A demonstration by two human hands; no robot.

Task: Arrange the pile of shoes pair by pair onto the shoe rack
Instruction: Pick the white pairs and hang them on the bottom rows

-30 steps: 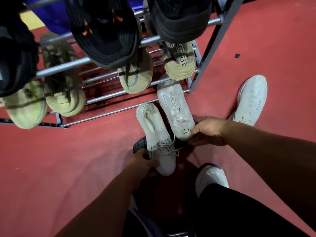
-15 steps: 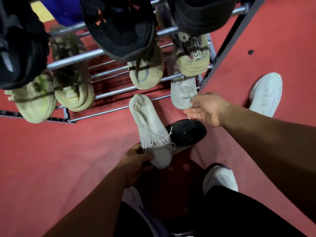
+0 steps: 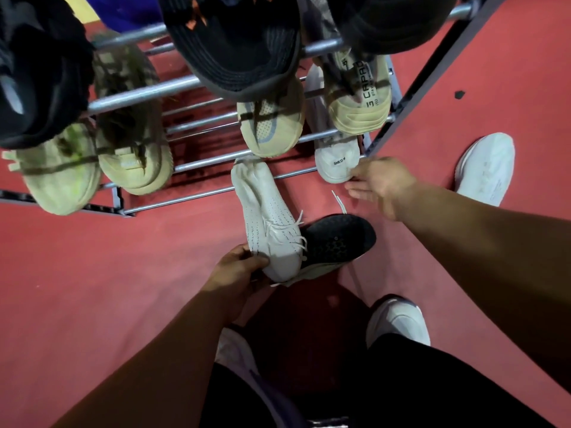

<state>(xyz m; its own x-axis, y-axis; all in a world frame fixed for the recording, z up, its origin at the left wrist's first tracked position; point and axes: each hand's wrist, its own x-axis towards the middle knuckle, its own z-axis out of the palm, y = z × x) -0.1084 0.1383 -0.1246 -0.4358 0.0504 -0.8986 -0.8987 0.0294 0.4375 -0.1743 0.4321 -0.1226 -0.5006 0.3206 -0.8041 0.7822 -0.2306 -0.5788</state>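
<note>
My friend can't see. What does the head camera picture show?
A person's left hand grips the heel of a white knit shoe, its toe at the shoe rack. The right hand, fingers straight, is at the heel of a second white shoe on a low shelf.

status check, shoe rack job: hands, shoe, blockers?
Left hand grips white knit shoe by heel, toe over rack lower rails. Right hand open at racked white shoe. Black-soled shoe lies sole-up by the gripped heel.
</note>
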